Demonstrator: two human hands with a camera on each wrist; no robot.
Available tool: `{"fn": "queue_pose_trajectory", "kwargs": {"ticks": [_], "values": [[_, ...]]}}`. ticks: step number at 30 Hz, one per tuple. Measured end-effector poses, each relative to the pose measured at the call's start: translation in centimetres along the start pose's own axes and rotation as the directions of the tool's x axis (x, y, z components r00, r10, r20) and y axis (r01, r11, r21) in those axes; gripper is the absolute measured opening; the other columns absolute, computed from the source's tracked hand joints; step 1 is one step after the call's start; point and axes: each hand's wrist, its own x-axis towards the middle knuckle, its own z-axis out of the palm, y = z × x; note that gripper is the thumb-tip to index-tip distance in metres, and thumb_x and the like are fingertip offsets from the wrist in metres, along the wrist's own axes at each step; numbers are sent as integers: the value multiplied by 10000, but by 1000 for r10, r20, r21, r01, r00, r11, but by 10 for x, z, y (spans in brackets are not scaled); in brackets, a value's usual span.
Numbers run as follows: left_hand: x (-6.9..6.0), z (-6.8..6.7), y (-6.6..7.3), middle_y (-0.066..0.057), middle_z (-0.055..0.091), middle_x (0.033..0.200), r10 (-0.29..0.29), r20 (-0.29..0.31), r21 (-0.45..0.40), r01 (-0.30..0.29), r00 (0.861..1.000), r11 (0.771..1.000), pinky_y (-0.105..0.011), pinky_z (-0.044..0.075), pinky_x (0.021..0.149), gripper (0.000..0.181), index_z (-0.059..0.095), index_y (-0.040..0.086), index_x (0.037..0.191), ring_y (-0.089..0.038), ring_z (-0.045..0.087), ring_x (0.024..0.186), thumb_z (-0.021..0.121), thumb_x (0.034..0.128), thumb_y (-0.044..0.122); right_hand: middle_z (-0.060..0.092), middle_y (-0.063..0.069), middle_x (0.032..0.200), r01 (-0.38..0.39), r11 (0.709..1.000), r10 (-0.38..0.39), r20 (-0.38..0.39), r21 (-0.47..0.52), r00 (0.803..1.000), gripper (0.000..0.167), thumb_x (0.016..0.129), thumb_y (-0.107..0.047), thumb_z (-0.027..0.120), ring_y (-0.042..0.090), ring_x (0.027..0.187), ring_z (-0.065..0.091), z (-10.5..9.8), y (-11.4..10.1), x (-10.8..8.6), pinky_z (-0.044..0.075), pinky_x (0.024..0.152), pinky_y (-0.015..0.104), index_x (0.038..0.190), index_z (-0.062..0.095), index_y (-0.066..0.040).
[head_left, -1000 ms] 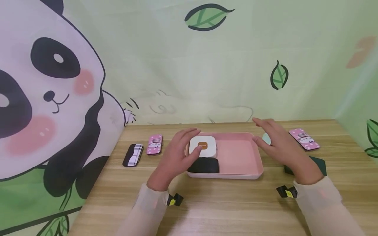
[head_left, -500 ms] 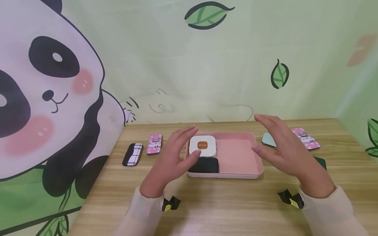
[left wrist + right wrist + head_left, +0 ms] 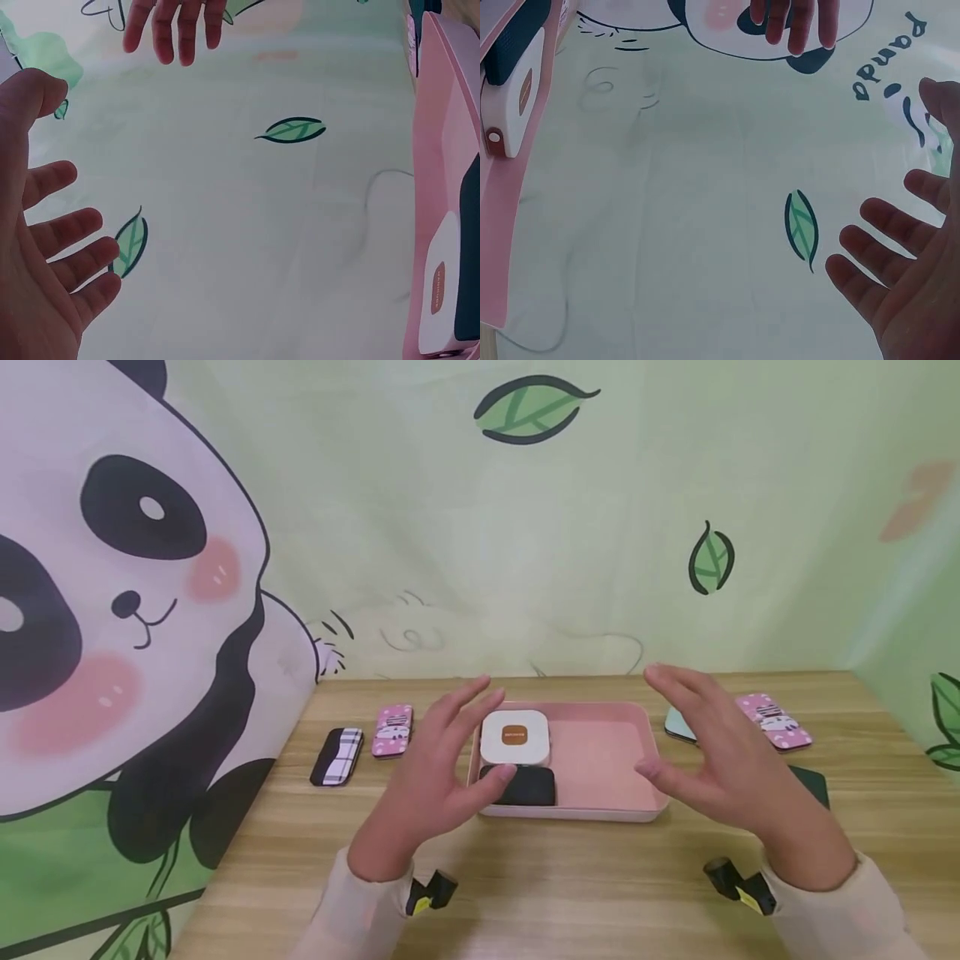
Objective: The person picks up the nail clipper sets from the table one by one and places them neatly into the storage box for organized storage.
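Note:
A shallow pink tray [image 3: 603,760] stands on the wooden table. In its left part lie a white rounded-square case [image 3: 532,743] with an orange-brown label and, in front of it, a black rectangular case [image 3: 534,787]. My left hand [image 3: 435,768] hovers over the tray's left side with fingers spread and holds nothing. Across from it, my right hand [image 3: 723,764] is held up near the tray's right edge, its fingers loosely extended and holding nothing. Both wrist views show bare hands, the left [image 3: 52,240] and the right [image 3: 907,255], with nothing in their fingers.
Left of the tray lie a plaid-and-black case [image 3: 337,757] and a pink patterned case [image 3: 392,731]. To the right are a mint case [image 3: 679,724], another pink patterned case [image 3: 776,722] and a dark green one [image 3: 812,783], partly hidden by my right hand and arm. A printed cloth hangs behind.
My right wrist and forearm have shifted slightly right and nearer, uncovering more of the mint case. My left wrist has drawn back a little to the left. The tray and cases stay in place.

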Motion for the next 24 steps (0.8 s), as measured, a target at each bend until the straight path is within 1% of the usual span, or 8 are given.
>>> {"fn": "queue_pose_trajectory", "kwargs": {"ticks": [5, 9, 13, 16, 19, 24], "values": [[-2, -5, 4, -122, 430, 1542, 32, -33, 0, -32, 999, 1000, -520, 395, 1099, 667, 485, 126, 1474, -290, 426, 1403, 508, 975, 568, 514, 228, 1392, 28, 999, -28, -6, -23, 1000, 826, 962, -621, 504, 314, 1273, 481, 1, -3, 1, 232, 1155, 169, 1452, 447, 41], [-2, -7, 5, -132, 443, 1529, 50, -63, 8, -50, 997, 999, -504, 404, 1094, 652, 502, 111, 1459, -297, 436, 1393, 502, 982, 556, 529, 240, 1365, 44, 998, -45, -20, -51, 999, 809, 968, -606, 503, 350, 1229, 499, 1, -3, 2, 235, 1156, 168, 1440, 457, 51], [-2, -7, 6, -135, 452, 1523, 61, -80, 16, -60, 995, 998, -492, 399, 1102, 625, 520, 100, 1442, -300, 441, 1389, 515, 985, 526, 526, 244, 1364, 35, 999, -36, -22, -42, 999, 802, 971, -596, 506, 337, 1232, 496, 0, -2, 1, 240, 1149, 163, 1448, 450, 46], [-1, -7, 5, -132, 459, 1520, 57, -83, 27, -55, 995, 998, -495, 401, 1099, 614, 523, 102, 1440, -298, 445, 1386, 512, 987, 517, 525, 236, 1372, 25, 999, -26, -18, -39, 999, 805, 970, -602, 501, 330, 1235, 496, -1, -3, 0, 239, 1141, 156, 1451, 448, 42], [0, -8, 2, -128, 463, 1518, 47, -84, 39, -44, 995, 998, -506, 408, 1090, 600, 518, 107, 1445, -300, 450, 1385, 520, 986, 495, 525, 228, 1376, 22, 999, -23, -14, -42, 1000, 809, 970, -610, 493, 335, 1224, 502, 0, -4, -1, 237, 1135, 147, 1446, 453, 44], [0, -12, -8, -125, 462, 1519, 1, -97, 59, 5, 995, 998, -541, 404, 1080, 586, 506, 129, 1460, -311, 455, 1384, 632, 928, 340, 527, 217, 1377, 34, 999, -34, -10, -43, 999, 811, 963, -622, 497, 336, 1220, 507, 1, -5, 0, 241, 1140, 147, 1449, 460, 26]]}}
